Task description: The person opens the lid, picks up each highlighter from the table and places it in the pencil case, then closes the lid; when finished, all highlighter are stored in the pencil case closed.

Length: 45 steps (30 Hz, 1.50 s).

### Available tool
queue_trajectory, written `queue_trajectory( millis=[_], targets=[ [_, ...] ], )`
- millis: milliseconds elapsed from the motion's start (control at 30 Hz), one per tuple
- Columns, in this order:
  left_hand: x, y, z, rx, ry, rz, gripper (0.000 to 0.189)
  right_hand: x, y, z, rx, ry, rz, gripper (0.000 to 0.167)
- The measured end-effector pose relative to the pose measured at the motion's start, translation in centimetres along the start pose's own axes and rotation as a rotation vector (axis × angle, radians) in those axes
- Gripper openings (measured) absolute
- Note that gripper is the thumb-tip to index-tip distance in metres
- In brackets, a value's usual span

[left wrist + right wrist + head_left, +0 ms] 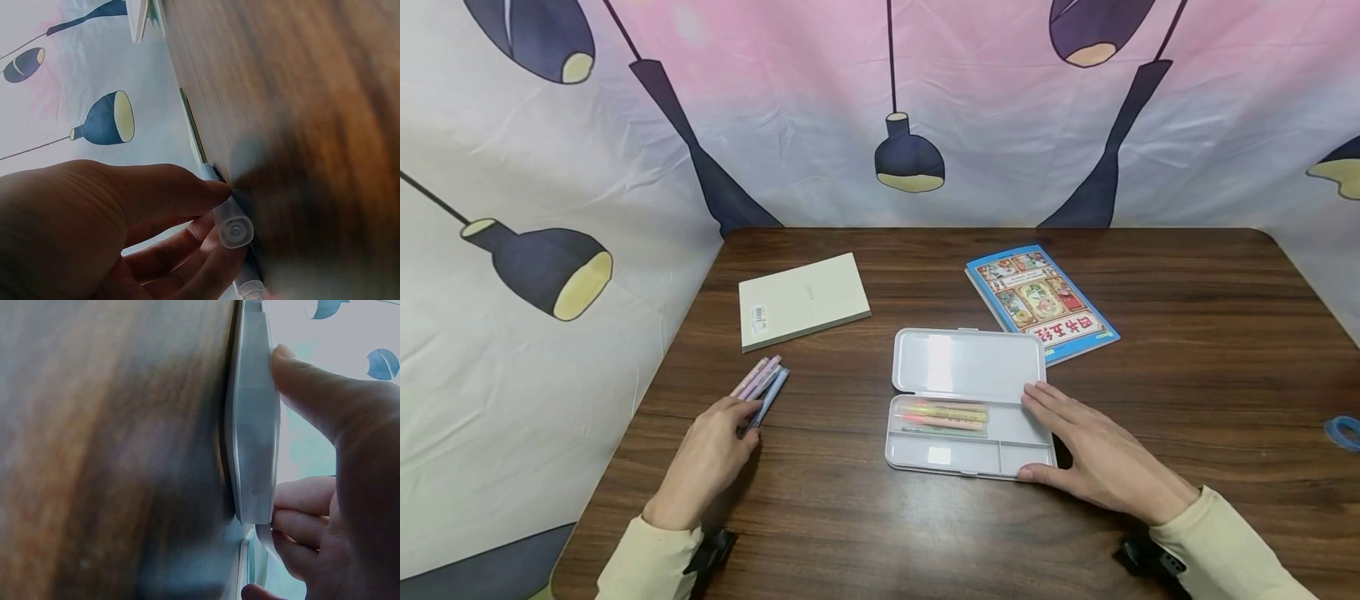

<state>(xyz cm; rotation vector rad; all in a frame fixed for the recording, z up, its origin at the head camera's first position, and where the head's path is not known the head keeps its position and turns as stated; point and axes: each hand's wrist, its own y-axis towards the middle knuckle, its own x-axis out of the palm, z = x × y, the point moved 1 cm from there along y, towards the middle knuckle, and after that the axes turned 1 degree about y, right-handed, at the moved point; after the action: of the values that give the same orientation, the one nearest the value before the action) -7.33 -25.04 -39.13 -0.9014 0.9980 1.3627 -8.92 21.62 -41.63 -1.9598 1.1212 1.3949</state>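
Observation:
At the table's left, my left hand (715,446) pinches a blue pen (771,398) between thumb and fingers. Its clear square end (235,232) shows below the thumb in the left wrist view. Purple and pink pens (755,377) lie right beside it, partly covered by the hand. A white pencil case (955,454) stands open in the middle, lid folded back, with several pale markers (946,417) in its larger compartment. My right hand (1093,450) rests on the case's right edge, thumb at the near corner and fingers extended near the hinge.
Behind the left pens lies a cream notebook (805,302) with a barcode label. A blue-bordered book (1045,304) sits behind the case, its near part overlapped by the lid. A blue ring (1343,433) is at the far right. A printed cloth (820,150) hangs behind the table.

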Motion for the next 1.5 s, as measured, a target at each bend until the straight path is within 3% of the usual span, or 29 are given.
queue_trajectory(
  millis=[600,867,1033,1267,1500],
  targets=[
    [-0.1,0.0,0.1,0.005,-0.007,0.004,0.040,0.0,0.1,0.0,0.011,0.013,-0.017,0.092],
    [-0.4,0.2,1.0,0.028,-0.019,0.010,0.042,-0.1,0.2,0.1,0.011,0.014,-0.015,0.093],
    [-0.8,0.4,2.4,0.088,-0.044,0.028,0.039,0.0,0.1,0.0,0.009,0.017,-0.010,0.093],
    [-1.2,1.0,5.5,0.205,-0.055,0.071,0.038,0.1,0.0,0.1,-0.004,0.015,0.008,0.092],
    [-0.7,1.9,8.6,0.319,-0.075,0.071,0.037,0.1,-0.1,0.1,-0.007,0.012,0.015,0.092]
  ],
)
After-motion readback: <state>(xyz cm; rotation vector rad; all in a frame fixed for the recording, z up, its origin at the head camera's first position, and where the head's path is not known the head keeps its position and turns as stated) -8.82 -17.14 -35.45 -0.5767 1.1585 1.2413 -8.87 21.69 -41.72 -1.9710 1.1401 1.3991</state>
